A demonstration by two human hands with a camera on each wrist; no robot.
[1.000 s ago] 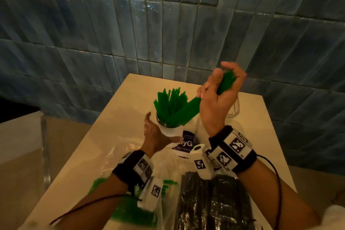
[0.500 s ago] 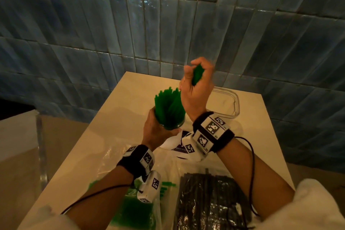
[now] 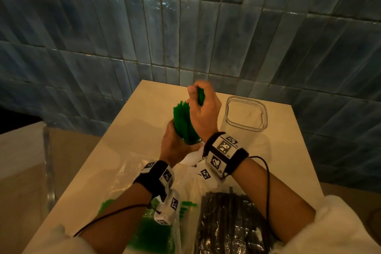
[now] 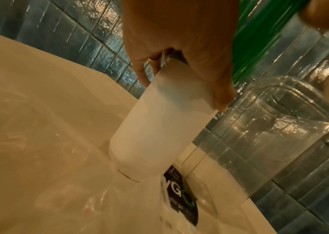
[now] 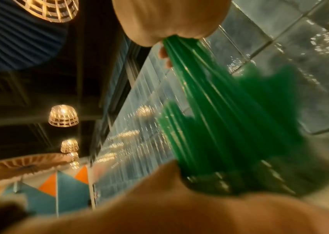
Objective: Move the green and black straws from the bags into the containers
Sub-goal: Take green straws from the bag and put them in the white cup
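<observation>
Your right hand (image 3: 203, 109) is closed in a fist around a bundle of green plastic straws (image 3: 200, 97), gripping it near the top ends; the lower ends stand in the white cylindrical container (image 4: 159, 123). Your left hand (image 3: 175, 146) wraps its fingers around the upper part of that container and holds it upright on the cream table (image 3: 132, 140). More green straws (image 3: 184, 125) fill the container and fan out above its rim. Just to the right stands a clear, square-mouthed plastic container (image 3: 245, 117). Nearer to you lie a transparent bag of green straws (image 3: 152, 233) and, beside it on the right, a bag of black straws (image 3: 228, 225).
</observation>
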